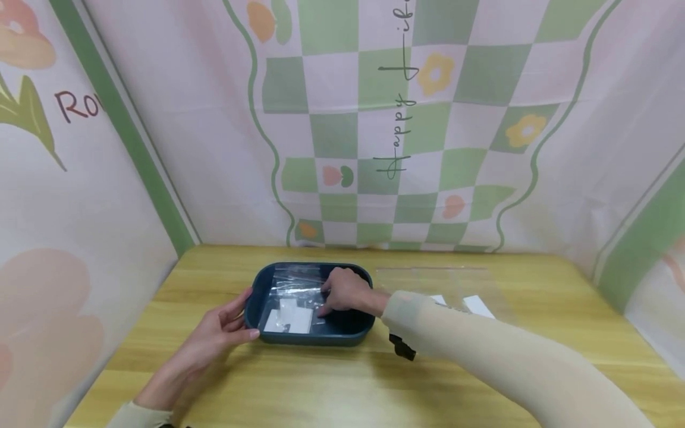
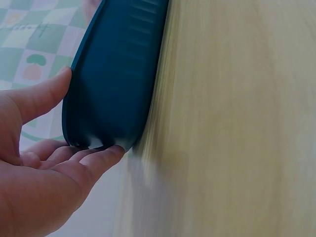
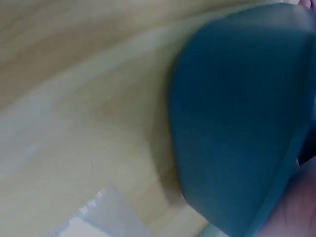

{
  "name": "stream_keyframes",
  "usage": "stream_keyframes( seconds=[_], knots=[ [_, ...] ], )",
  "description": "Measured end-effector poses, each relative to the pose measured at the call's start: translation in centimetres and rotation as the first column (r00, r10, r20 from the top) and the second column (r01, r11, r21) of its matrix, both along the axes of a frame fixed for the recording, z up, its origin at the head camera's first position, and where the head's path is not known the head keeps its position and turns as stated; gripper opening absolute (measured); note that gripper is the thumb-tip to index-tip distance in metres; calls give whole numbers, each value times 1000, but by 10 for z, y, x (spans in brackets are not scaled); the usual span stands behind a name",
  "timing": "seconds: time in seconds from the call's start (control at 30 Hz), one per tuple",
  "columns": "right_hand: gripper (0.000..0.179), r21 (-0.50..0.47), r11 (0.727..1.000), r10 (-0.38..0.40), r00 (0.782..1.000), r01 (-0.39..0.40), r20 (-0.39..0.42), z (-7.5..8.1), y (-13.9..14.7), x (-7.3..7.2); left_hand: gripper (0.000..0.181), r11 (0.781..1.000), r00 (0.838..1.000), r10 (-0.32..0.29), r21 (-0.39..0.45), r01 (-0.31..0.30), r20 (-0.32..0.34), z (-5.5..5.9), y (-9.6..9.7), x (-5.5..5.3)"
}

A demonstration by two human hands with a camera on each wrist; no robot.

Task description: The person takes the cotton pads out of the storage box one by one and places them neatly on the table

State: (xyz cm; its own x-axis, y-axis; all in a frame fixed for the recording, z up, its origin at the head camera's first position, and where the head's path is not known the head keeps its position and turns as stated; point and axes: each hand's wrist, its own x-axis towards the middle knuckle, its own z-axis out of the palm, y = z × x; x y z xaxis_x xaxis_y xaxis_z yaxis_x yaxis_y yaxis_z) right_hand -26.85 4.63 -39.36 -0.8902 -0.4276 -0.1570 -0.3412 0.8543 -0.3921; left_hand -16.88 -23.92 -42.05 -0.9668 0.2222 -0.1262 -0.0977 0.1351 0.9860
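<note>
Head view: left hand (image 1: 215, 330) grips tray (image 1: 326, 339) from left; right hand (image 1: 349, 291) inside, hold unclear

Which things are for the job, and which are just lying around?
Likely the job:
blue tray
left hand, holding its end
right hand, reaching inside
clear plastic with white pieces, inside it

Likely just there:
patterned backdrop
see-through plastic on the table, no hand on it, but maybe part too

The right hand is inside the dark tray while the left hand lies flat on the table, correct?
Not quite: the left hand isn't lying flat on the table. It holds one end of the dark tray, as the left wrist view shows. The right hand is inside it.
</note>
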Motion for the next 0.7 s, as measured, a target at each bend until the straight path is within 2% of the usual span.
stream_keyframes(
  seconds=[0.13,0.4,0.7],
  knots=[
    [58,-67,997,-26,1000,27,17,-2,0,4,91,1000,1000,2,-5,-2,-3,1,0,0],
    [59,-94,995,-32,998,36,49,-3,2,3,89,1000,1000,1,1,-1,-6,-1,0,0],
    [61,-206,974,-80,993,97,92,-10,0,1,88,1000,1000,-13,23,13,-24,-2,0,0]
  ],
)
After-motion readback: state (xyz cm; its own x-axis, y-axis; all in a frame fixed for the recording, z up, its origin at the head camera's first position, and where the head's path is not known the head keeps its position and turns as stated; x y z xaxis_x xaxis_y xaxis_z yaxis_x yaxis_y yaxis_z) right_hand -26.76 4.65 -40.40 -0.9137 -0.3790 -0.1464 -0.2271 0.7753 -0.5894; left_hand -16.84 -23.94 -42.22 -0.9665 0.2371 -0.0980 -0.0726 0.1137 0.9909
